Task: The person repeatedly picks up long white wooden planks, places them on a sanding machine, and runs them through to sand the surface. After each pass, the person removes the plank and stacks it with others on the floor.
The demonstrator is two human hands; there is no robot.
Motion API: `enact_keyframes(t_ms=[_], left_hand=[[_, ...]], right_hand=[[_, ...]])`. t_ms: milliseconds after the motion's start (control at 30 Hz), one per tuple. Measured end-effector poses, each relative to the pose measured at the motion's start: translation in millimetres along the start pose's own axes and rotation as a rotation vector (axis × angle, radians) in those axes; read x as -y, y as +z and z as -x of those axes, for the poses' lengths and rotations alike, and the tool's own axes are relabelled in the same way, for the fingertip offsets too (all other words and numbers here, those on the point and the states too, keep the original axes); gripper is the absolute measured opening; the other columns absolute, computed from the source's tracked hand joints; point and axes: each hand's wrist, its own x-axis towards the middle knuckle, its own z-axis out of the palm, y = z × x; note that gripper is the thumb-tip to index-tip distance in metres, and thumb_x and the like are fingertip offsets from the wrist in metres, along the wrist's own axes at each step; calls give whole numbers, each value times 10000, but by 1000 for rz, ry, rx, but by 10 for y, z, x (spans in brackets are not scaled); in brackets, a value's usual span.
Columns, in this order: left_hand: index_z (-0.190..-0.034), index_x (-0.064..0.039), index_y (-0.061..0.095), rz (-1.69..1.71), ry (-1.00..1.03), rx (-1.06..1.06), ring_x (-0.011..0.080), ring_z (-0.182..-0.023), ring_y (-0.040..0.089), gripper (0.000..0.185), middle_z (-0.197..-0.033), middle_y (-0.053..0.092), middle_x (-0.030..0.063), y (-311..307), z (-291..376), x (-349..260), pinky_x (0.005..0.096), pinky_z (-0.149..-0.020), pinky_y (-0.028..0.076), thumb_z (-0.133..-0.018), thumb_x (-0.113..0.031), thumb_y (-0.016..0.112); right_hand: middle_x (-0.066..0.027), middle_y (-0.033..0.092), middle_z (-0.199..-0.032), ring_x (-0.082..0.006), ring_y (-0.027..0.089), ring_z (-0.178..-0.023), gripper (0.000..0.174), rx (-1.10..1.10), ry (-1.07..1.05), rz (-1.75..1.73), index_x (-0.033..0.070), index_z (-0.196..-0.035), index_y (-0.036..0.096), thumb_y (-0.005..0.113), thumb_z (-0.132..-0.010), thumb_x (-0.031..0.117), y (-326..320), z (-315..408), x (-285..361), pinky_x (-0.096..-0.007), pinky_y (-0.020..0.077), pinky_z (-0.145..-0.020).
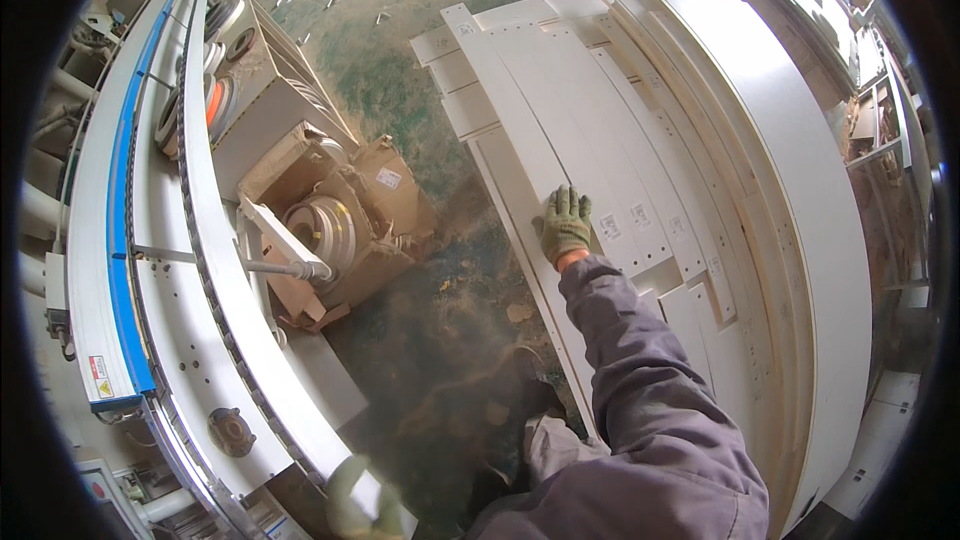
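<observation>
My right hand point(566, 225), in a green knit glove, rests flat on a white panel point(540, 112) with its fingers pointing away from me. This panel lies on a broad stack of white boards of differing lengths. Small printed labels point(610, 226) sit on the boards just right of the glove. My left hand point(352, 499), gloved too, is blurred at the bottom edge beside the white rail point(259, 360) of a long machine. A bright white patch shows at that glove, and whether it holds something is unclear.
An open, torn cardboard box point(405, 191) holds rolls of edge banding point(322, 232) on the floor. Behind it stands a divided rack point(277, 82) with more rolls. A metal rod point(277, 268) juts from the machine towards the box. Small scraps point(330, 4) litter the far floor.
</observation>
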Motion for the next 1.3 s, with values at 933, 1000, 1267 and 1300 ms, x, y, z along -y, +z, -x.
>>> enact_keyframes(t_ms=[933, 1000, 1267, 1300], left_hand=[[-945, -44, 795, -51, 647, 348, 305, -821, 764, 107, -918, 770, 207, 983, -1208, -282, 411, -677, 598, -894, -133, 766], [-1059, -16, 781, -103, 974, 392, 316, -835, 764, 142, -989, 781, 191, 154, -1002, -183, 407, -666, 601, -963, -102, 720], [-1282, 26, 686, 81, 143, 308, 315, -908, 742, 536, -1055, 766, 201, -1949, 1416, 907, 423, -804, 579, -861, -266, 845], [-1264, 4, 698, -114, 163, 147, 365, -894, 743, 523, -1049, 758, 234, -2112, 1737, 1073, 444, -800, 575, -843, -267, 851]], right_hand=[[-148, 509, -1537, -221, 568, -1284, 1117, 520, -329, -1796, 26, -1677, 164, 900, -847, 160, -2679, 2541, 668, -378, 496, -1080], [-140, 556, -1480, -209, 594, -1279, 890, 353, -355, -1876, 0, -1632, 262, 797, -949, 196, -2995, 2510, 844, -384, 527, -1039], [-55, 690, -1057, -205, 674, -932, 339, 527, -168, -2515, 84, -1217, 644, 581, -1085, 390, -3875, 3203, 2432, -381, 581, -810], [-47, 688, -1037, -199, 669, -917, 319, 626, -212, -2613, 91, -1186, 651, 595, -1080, 388, -3815, 3507, 2708, -373, 577, -799]])
